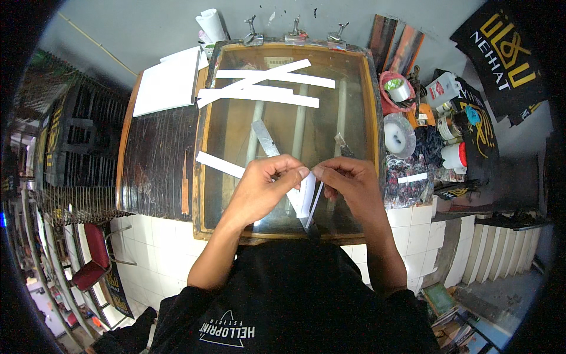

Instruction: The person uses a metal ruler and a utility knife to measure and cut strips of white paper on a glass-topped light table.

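Note:
Both my hands meet over the near part of a glass-topped table (pixel 230 133). Between thumb and fingers, my left hand (pixel 268 186) pinches a white paper strip (pixel 305 199), which hangs down curled. My right hand (pixel 351 180) is closed at the same upper end, thumb against finger, with a narrow white sliver (pixel 315 205) hanging below it. Whether the sliver is joined to the strip I cannot tell. Under my hands a metal ruler (pixel 264 137) lies slanted on the glass. What looks like a cutter knife (pixel 344 146) lies just beyond my right hand.
Several white strips (pixel 271 93) lie crossed at the table's far side; another (pixel 219 164) is left of my left hand. Hinge clamps (pixel 296 34) line the far edge. White sheets (pixel 168 82) rest on the dark board at left. Tubs (pixel 399 135) and bottles crowd the right.

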Available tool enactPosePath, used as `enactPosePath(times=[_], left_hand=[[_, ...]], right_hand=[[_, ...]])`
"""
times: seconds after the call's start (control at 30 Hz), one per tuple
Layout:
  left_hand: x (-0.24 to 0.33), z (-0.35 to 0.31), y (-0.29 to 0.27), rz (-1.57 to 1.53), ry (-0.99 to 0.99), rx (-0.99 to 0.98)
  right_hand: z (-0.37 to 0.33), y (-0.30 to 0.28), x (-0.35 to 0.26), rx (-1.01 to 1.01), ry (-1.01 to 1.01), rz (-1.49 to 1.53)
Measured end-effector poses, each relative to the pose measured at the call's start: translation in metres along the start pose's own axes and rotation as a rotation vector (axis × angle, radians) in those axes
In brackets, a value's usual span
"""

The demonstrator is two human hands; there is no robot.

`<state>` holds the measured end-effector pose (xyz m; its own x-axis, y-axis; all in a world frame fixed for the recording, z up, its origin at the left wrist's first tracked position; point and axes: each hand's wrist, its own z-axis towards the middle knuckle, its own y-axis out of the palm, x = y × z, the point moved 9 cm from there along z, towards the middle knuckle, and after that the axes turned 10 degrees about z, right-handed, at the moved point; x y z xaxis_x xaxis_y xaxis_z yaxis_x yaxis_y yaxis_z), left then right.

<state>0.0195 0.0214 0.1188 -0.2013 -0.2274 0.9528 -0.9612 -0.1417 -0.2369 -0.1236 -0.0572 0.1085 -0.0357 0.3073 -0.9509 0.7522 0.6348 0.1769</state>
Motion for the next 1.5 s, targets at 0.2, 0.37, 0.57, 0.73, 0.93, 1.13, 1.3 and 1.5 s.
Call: enactPosePath(times=[0.2, 0.37, 0.57, 0.73, 0.93, 1.13, 1.3, 1.5], left_hand=[[0.0, -0.001, -0.001, 0.079, 0.009, 0.002], [0.0, -0.001, -0.002, 0.13, 0.033, -0.005], [0.003, -0.001, -0.002, 0.13, 0.053, -0.003], [0.001, -0.001, -0.001, 0.117, 0.039, -0.016], [-0.002, 0.0, -0.001, 0.108, 0.03, -0.015], [-0.004, 0.001, 0.0, 0.101, 0.035, -0.005], [0.0, -0.003, 0.002, 0.193, 0.009, 0.063], [0.024, -0.009, 0.001, 0.351, 0.294, 0.244]], right_hand=[[0.002, 0.001, 0.0, -0.017, 0.064, 0.009], [0.005, 0.001, 0.0, -0.056, 0.045, -0.045], [0.006, 0.002, -0.002, -0.074, 0.037, -0.074], [0.006, 0.002, -0.003, -0.071, 0.056, -0.115], [0.008, 0.002, -0.001, -0.07, 0.04, -0.103], [0.008, 0.002, -0.003, -0.055, 0.039, -0.111], [0.006, 0.004, -0.009, -0.006, 0.01, -0.238], [-0.004, 0.013, -0.024, 0.077, -0.272, -0.369]])
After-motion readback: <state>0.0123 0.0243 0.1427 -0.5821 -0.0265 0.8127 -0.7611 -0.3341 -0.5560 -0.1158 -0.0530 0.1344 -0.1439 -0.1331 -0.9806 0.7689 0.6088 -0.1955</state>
